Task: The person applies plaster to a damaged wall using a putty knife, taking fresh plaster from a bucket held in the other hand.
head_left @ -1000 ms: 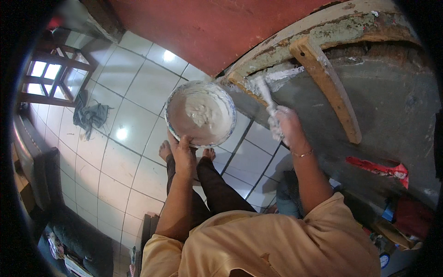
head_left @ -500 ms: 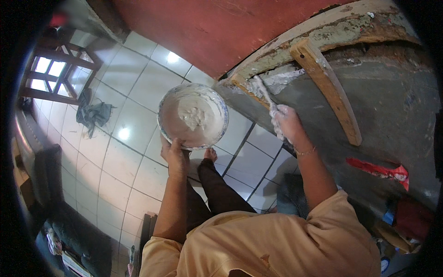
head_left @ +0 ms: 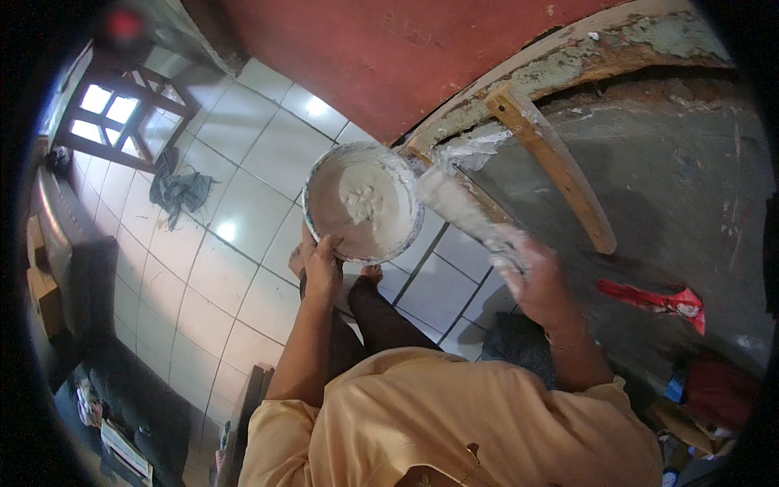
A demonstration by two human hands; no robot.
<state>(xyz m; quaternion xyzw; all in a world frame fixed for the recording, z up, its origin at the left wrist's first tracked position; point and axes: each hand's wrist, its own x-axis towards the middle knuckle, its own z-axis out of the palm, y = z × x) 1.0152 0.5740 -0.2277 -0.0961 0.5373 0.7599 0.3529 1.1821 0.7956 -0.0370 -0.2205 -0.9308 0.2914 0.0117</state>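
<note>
My left hand (head_left: 323,264) grips a round bowl (head_left: 341,219) holding thick white paste, its thumb at the near rim. In my right hand (head_left: 534,280), closed and smeared white, is a paste-coated spatula (head_left: 454,203), blurred, its head close beside the bowl’s right side. Beyond it, a worn, curved ledge (head_left: 617,45) with flaking pale-green paint and a white patch (head_left: 471,148) runs along a grey surface (head_left: 665,203). A wooden strip (head_left: 556,170) lies over that surface, and another piece sits partly hidden behind the spatula.
A red wall (head_left: 389,57) rises at the back over white floor tiles (head_left: 203,308). At left are a wooden framed piece (head_left: 146,105), a grey cloth (head_left: 178,191) on the floor and dark padded furniture (head_left: 81,272). Assorted items (head_left: 706,398) crowd the lower right.
My right hand has moved down and toward me, drawing the spatula away from the ledge to beside the bowl. Over the last half second the bowl has shifted right.
</note>
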